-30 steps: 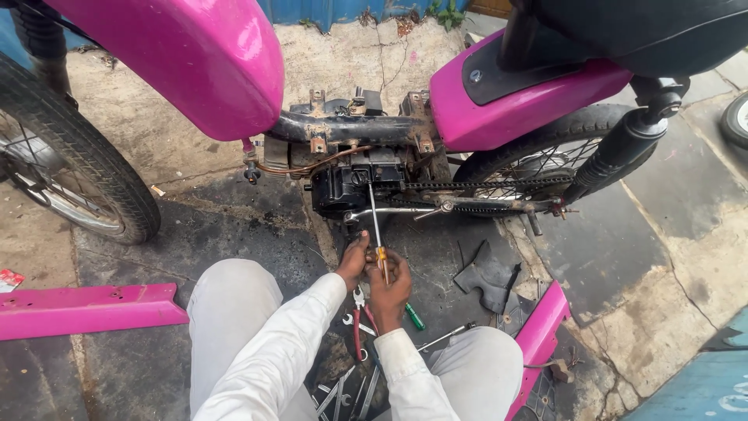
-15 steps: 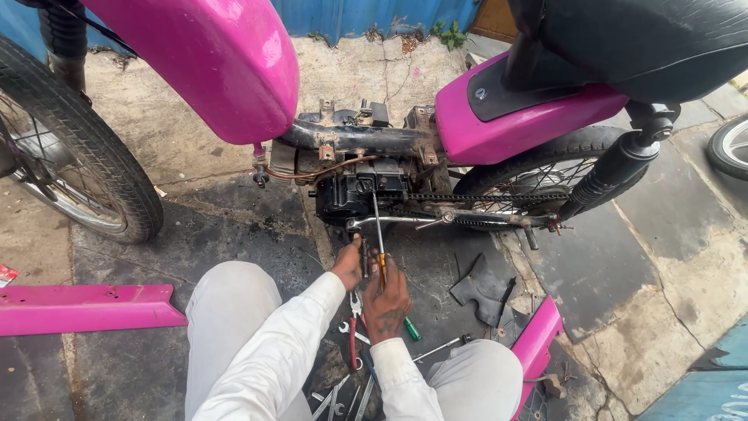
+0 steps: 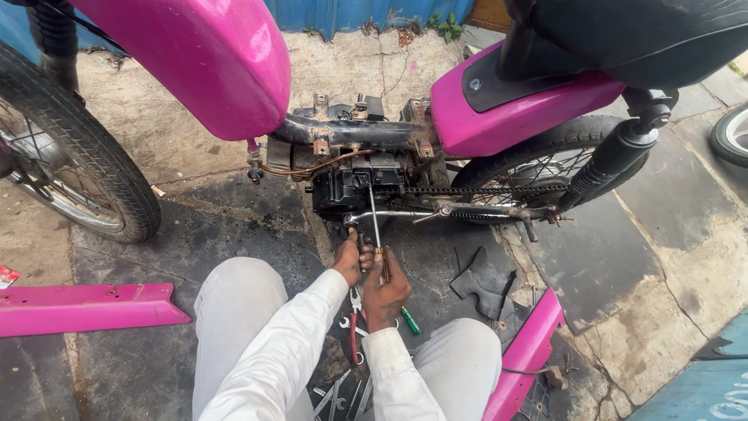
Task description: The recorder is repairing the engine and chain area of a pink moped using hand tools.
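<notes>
Hands meet just below the engine: my right hand point(image 3: 387, 292) is wrapped around the yellowish handle of a long screwdriver point(image 3: 376, 230), and my left hand point(image 3: 350, 261) is closed beside it, fingers curled around the lower end of a second dark tool whose tip I cannot make out. The screwdriver stands nearly upright, its thin steel shaft running away from me to the black engine block point(image 3: 354, 191) under the bare frame tube point(image 3: 351, 134). I judge the tool light and stiff but slender, so it should be gripped at the handle, not the shaft, which looks greasy and apt to slip. Near my knees, red-handled pliers point(image 3: 354, 331), a green-handled driver point(image 3: 409, 320) and several spanners point(image 3: 339, 390) lie on the dark, oily ground. To the right, the drive chain point(image 3: 483, 189) runs to the rear wheel point(image 3: 538, 160); a torn black rubber piece point(image 3: 483, 281) lies near it. A loose pink side panel point(image 3: 86, 306) lies at the left, another pink panel point(image 3: 526, 355) at my right knee.
</notes>
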